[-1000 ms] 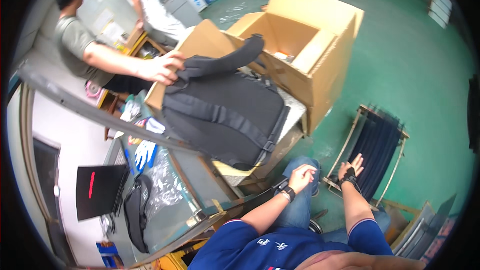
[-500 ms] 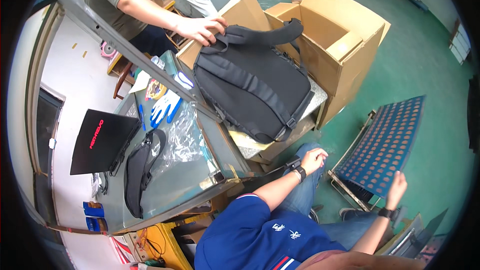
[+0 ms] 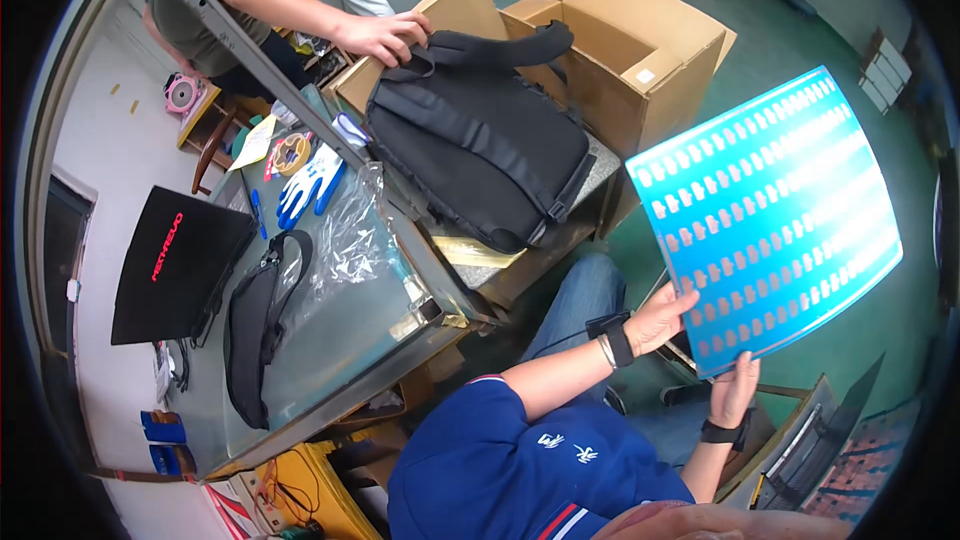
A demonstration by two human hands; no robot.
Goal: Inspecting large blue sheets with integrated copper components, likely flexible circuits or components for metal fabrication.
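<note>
A thin, glossy blue sheet (image 3: 775, 175) with rows of small copper-coloured shapes is held up at the right, tilted, with bright glare across its upper right. My left hand (image 3: 663, 318) is closed on its left edge near the lower corner, thumb and fingers at the rim. Along the bottom edge, my right hand (image 3: 735, 392) pinches the same sheet. Each wrist wears a dark strap. Behind the sheet, a metal rack is mostly hidden.
A co-worker's hand (image 3: 385, 37) grips a black backpack (image 3: 480, 140) beside an open cardboard box (image 3: 690, 75). On the table (image 3: 330, 360) at left are a black laptop (image 3: 180, 265), a black strap bag (image 3: 252, 340), gloves (image 3: 312, 185) and clear plastic film (image 3: 355, 240).
The sheet has risen off the rack and swung up toward me in my right hand. My left hand has left my knee and taken hold of its left edge.
</note>
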